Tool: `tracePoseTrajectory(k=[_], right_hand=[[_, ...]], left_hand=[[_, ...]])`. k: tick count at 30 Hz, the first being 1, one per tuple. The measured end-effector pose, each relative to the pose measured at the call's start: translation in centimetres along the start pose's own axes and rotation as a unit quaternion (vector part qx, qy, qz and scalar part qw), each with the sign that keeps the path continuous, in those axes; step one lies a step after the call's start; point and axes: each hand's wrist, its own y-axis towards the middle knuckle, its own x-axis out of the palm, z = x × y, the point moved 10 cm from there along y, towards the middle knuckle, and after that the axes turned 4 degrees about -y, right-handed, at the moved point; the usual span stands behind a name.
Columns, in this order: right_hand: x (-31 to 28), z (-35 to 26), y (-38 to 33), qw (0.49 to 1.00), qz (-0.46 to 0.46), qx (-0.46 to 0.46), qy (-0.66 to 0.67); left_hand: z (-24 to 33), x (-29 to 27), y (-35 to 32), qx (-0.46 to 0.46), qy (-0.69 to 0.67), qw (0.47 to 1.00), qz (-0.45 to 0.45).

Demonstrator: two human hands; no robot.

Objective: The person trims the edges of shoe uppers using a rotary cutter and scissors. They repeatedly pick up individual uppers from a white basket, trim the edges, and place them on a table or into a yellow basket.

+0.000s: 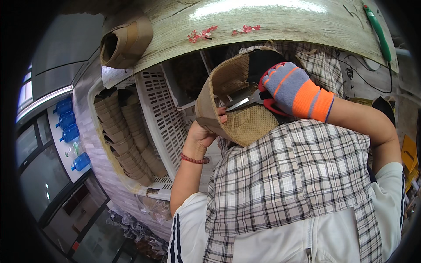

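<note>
A wide tan band [251, 125] with a woven mesh lining and a black section is bent into an open loop above my lap. My left hand [206, 133] grips its left wall, the fingertips curled over onto the inner side. My right hand [287, 87] wears a grey and orange knit glove. It is closed round the red handles of a pair of scissors [242, 103]. The blades reach into the loop and point left toward my left fingertips. From this view I cannot tell whether the blades touch the fabric.
A wooden tabletop [173, 48] lies ahead, with a tan rolled piece [131, 41] at its left end and a green-handled tool [377, 33] with a cord at its right. A white slatted crate [158, 107] on the left holds stacked tan pieces [120, 131]. Blue water bottles [68, 127] stand farther left.
</note>
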Motion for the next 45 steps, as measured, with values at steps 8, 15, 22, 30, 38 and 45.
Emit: tracePoseTrajectory(k=[8,15,22,30,38,45], right_hand=[[1.1,2.2,-0.8,0.997,-0.036,0.022,0.064],[0.3,3.6,-2.3,0.997,-0.045,0.031,0.047],[1.7,2.0,-0.3,0.979,-0.182,0.041,0.079],[2.3,1.2,-0.1,0.961,-0.264,0.048,0.069],[3.7,1.6,-0.4,0.936,-0.345,0.061,0.041],[5.6,4.6,-1.5,0.912,-0.357,0.045,0.198]], left_hand=[[-0.1,0.5,-0.2,-0.013,-0.007,1.0,-0.003],[0.0,2.8,-0.7,0.001,-0.004,0.999,-0.034],[0.1,3.0,-0.7,0.012,-0.016,0.999,-0.037],[-1.1,0.0,0.6,0.016,-0.059,0.998,-0.006],[-0.7,1.5,0.0,0.014,-0.043,0.999,-0.019],[3.6,3.1,-0.7,0.163,0.034,0.984,-0.062]])
